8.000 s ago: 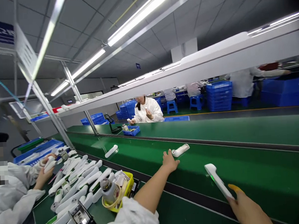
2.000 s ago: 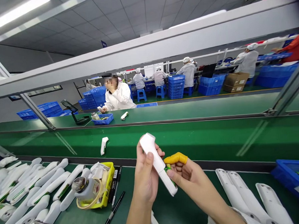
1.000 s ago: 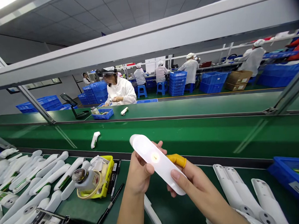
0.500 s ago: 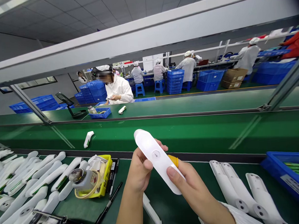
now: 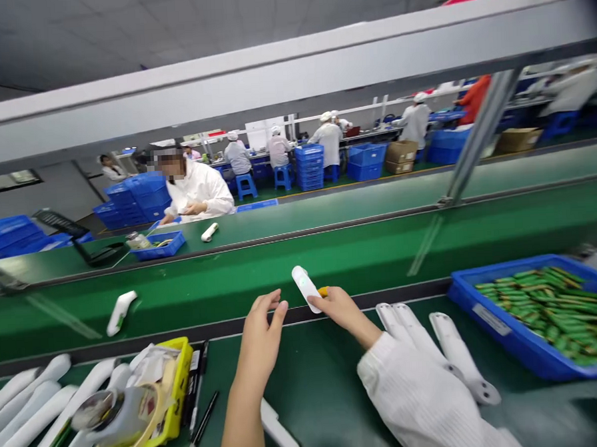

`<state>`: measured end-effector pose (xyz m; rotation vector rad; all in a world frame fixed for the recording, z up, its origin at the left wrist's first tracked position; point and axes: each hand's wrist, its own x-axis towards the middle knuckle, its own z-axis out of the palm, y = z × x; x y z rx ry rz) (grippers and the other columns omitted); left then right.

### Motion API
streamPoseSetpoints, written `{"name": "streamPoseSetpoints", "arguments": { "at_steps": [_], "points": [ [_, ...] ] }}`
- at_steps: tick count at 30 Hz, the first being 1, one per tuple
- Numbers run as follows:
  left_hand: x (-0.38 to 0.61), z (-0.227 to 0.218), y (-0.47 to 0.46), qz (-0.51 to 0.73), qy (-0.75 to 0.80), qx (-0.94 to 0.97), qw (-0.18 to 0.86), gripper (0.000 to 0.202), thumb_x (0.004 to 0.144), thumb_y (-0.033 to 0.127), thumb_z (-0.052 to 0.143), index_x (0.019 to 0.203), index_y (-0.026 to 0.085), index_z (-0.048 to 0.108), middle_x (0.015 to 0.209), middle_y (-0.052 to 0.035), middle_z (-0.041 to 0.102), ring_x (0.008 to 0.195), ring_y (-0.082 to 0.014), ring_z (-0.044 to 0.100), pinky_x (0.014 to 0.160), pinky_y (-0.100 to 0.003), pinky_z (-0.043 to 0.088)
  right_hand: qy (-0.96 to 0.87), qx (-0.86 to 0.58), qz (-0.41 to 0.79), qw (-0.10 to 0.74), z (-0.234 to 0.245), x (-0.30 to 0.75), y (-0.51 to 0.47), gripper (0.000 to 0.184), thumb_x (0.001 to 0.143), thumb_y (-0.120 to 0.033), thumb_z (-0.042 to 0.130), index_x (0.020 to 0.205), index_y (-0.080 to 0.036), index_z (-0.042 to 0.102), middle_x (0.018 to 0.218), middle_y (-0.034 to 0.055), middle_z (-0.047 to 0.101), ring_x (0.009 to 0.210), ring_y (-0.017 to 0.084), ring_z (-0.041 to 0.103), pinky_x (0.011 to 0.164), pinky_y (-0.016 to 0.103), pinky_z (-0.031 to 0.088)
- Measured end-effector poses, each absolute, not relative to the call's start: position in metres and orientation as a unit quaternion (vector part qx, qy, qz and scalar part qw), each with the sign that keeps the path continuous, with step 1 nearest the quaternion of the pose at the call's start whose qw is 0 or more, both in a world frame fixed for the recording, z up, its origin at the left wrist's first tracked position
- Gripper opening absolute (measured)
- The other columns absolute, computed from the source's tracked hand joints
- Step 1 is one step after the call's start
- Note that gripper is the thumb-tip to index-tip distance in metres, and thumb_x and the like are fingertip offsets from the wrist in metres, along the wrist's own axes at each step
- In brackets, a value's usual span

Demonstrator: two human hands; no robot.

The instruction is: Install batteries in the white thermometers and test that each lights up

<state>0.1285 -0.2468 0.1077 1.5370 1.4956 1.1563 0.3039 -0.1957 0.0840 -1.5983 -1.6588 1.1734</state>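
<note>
Head view, our only one: the right hand [image 5: 335, 306] grasps a white unit [image 5: 301, 282] by its near end, thumb on top, a yellow finger cover [image 5: 323, 291] showing beside it; that grip, we judge, leaves the far end free over the green belt [image 5: 222, 287]. Whether unit and belt touch, we cannot tell. The left hand [image 5: 264, 325] is released, fingers loosely parted, holding nothing, apart from the unit. Below it a white piece [image 5: 284, 441] lies on the worktop [image 5: 331, 382], probably kept within easy reach. To our right, white casings [image 5: 460, 355] lie roughly side by side next to a blue bin [image 5: 504, 333], whose walls seem meant to contain the many loose green pieces [image 5: 548, 310]. To our left, a yellow basket [image 5: 183, 376] apparently keeps small supplies together, pens [image 5: 202, 429] just beside it.
</note>
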Motion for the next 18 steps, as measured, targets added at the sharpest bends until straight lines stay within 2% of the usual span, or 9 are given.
{"name": "streamPoseSetpoints", "arguments": {
  "at_steps": [3, 5, 8, 11, 14, 16, 17, 18],
  "points": [
    [0.13, 0.11, -0.249, 0.406, 0.564, 0.617, 0.369, 0.044, 0.086, 0.05, 0.048, 0.115, 0.019, 0.058, 0.124, -0.0108, 0.057, 0.115, -0.0251, 0.053, 0.098, -0.039, 0.04, -0.59, -0.673, 0.343, 0.286, 0.058, 0.32, -0.181, 0.015, 0.087, -0.026, 0.06, 0.086, -0.012, 0.058, 0.075, 0.0007, 0.056, 0.065, 0.012, 0.054, 0.061, 0.026, 0.046],
    [0.13, 0.111, -0.25, 0.381, 0.568, 0.632, 0.365, 0.047, 0.085, 0.053, 0.048, 0.116, 0.019, 0.058, 0.125, -0.011, 0.056, 0.116, -0.0262, 0.053, 0.097, -0.04, 0.041, -0.588, -0.685, 0.316, 0.291, 0.051, 0.323, -0.18, 0.017, 0.09, -0.028, 0.057, 0.098, -0.013, 0.059, 0.089, 0.0027, 0.06, 0.075, 0.013, 0.059, 0.069, 0.03, 0.05],
    [0.131, 0.109, -0.249, 0.347, 0.571, 0.658, 0.347, 0.049, 0.083, 0.055, 0.047, 0.116, 0.02, 0.058, 0.125, -0.0111, 0.056, 0.114, -0.0279, 0.053, 0.095, -0.041, 0.043, -0.614, -0.667, 0.296, 0.302, 0.062, 0.321, -0.184, 0.025, 0.091, -0.028, 0.056, 0.111, -0.013, 0.057, 0.094, 0.0041, 0.063, 0.078, 0.015, 0.062, 0.074, 0.033, 0.053],
    [0.135, 0.109, -0.249, 0.303, 0.565, 0.69, 0.336, 0.049, 0.084, 0.056, 0.044, 0.116, 0.021, 0.057, 0.126, -0.0102, 0.055, 0.115, -0.0283, 0.053, 0.095, -0.042, 0.043, -0.647, -0.643, 0.245, 0.327, 0.097, 0.337, -0.194, 0.033, 0.091, -0.028, 0.057, 0.122, -0.018, 0.054, 0.109, 0.0046, 0.063, 0.094, 0.014, 0.061, 0.085, 0.03, 0.049],
    [0.143, 0.111, -0.254, 0.252, 0.556, 0.72, 0.331, 0.049, 0.085, 0.056, 0.042, 0.118, 0.022, 0.056, 0.129, -0.0097, 0.053, 0.118, -0.0289, 0.05, 0.097, -0.044, 0.042, -0.641, -0.67, 0.17, 0.334, 0.135, 0.392, -0.213, 0.031, 0.095, -0.029, 0.049, 0.125, -0.022, 0.053, 0.126, 0.0033, 0.055, 0.115, 0.013, 0.05, 0.101, 0.024, 0.037],
    [0.152, 0.111, -0.259, 0.23, 0.539, 0.741, 0.327, 0.048, 0.086, 0.054, 0.041, 0.119, 0.023, 0.055, 0.131, -0.0093, 0.051, 0.12, -0.0291, 0.049, 0.097, -0.043, 0.042, -0.592, -0.733, 0.126, 0.31, 0.146, 0.447, -0.227, 0.03, 0.096, -0.023, 0.044, 0.124, -0.015, 0.053, 0.129, 0.0097, 0.051, 0.122, 0.02, 0.045, 0.106, 0.037, 0.033],
    [0.158, 0.111, -0.262, 0.222, 0.526, 0.753, 0.328, 0.047, 0.086, 0.053, 0.042, 0.121, 0.024, 0.055, 0.133, -0.009, 0.05, 0.121, -0.029, 0.048, 0.097, -0.043, 0.042, -0.565, -0.765, 0.115, 0.287, 0.146, 0.475, -0.233, 0.029, 0.095, -0.025, 0.047, 0.121, -0.013, 0.054, 0.128, 0.012, 0.051, 0.119, 0.024, 0.047, 0.103, 0.046, 0.034],
    [0.165, 0.11, -0.266, 0.212, 0.513, 0.763, 0.332, 0.047, 0.087, 0.051, 0.042, 0.123, 0.024, 0.053, 0.134, -0.0088, 0.049, 0.122, -0.0288, 0.048, 0.098, -0.043, 0.041, -0.543, -0.79, 0.11, 0.262, 0.144, 0.503, -0.239, 0.028, 0.094, -0.027, 0.051, 0.118, -0.013, 0.055, 0.126, 0.0121, 0.052, 0.116, 0.025, 0.049, 0.1, 0.049, 0.036]
  ]
}}
